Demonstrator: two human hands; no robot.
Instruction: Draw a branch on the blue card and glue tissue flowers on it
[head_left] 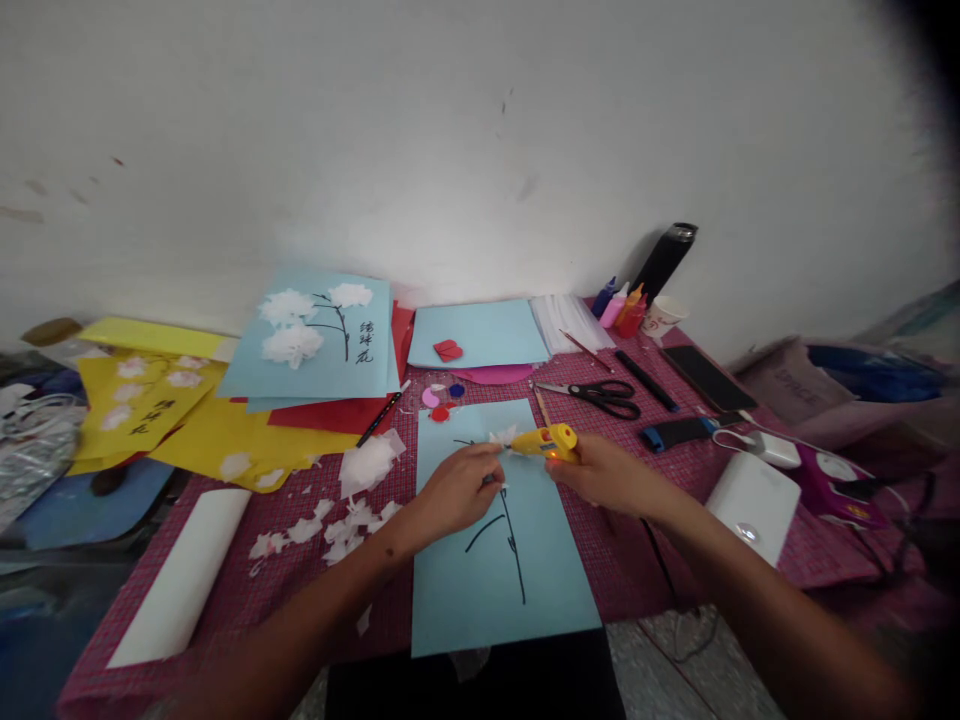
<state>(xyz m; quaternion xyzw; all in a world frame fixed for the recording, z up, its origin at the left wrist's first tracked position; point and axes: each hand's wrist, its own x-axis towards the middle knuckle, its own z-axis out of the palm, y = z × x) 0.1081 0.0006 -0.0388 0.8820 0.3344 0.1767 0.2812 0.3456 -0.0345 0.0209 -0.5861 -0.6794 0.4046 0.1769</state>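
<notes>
My right hand (589, 470) is closed around a yellow hot glue gun (546, 441), whose nozzle points left with an orange light glowing near the grip. The nozzle tip is close to a small white paper flower (504, 436) at the top of a light blue sheet (499, 590). Black branch lines are drawn on that sheet. Over the drawing, my left hand (461, 487) has its fingers bent together beside the flower; whatever they pinch, if anything, is hidden.
Scissors (596, 396) and a black marker (646, 380) lie behind the right hand. White paper scraps (352, 530) are scattered left, near a rolled white paper (184, 580). A finished flower picture (319, 370) rests against the wall. Paint bottles (621, 305), a paper cup (664, 316) and phone (705, 378) stand or lie right.
</notes>
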